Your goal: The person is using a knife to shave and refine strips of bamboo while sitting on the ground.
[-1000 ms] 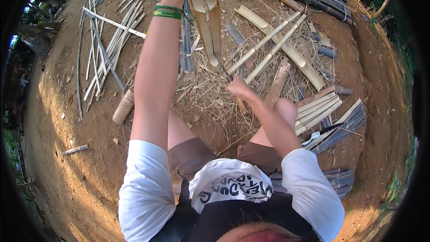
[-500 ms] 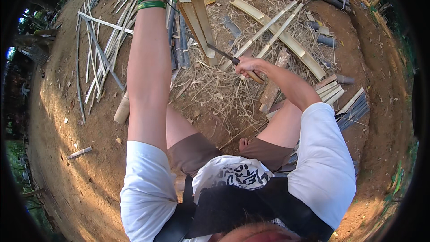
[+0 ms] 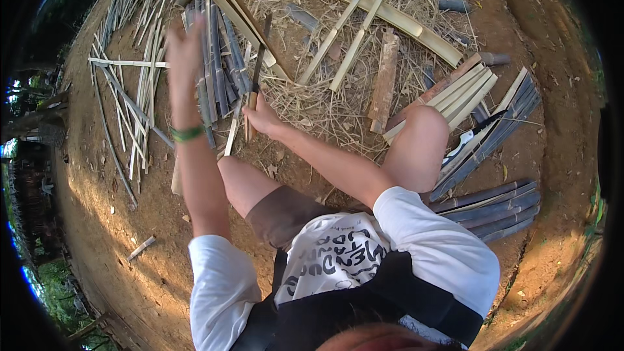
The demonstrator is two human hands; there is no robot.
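My right hand (image 3: 261, 116) is closed round the wooden handle of a long knife (image 3: 260, 58), whose dark blade points up and away from me. Beside the blade, a split bamboo length (image 3: 235, 14) leans at a slant, its pale inner side showing and its lower end near the ground. Blade and bamboo overlap in view; whether they touch I cannot tell. My left hand (image 3: 184, 49) is raised at the left, apart from the bamboo and smeared by motion, so its fingers are unclear. Beyond it lie dark bamboo strips (image 3: 218, 58).
Pale bamboo slats (image 3: 153, 58) are strewn at the far left. A wide split bamboo (image 3: 403, 21) lies under two crossing strips (image 3: 354, 32) among shavings. By my right knee are bundled strips (image 3: 455, 101), a white-handled knife (image 3: 465, 139) and dark bamboo pieces (image 3: 491, 211).
My left hand has come off the split bamboo and moved down and left. My right hand has swung left with the knife, now pointing upward. The bamboo leans farther left; the view has shifted.
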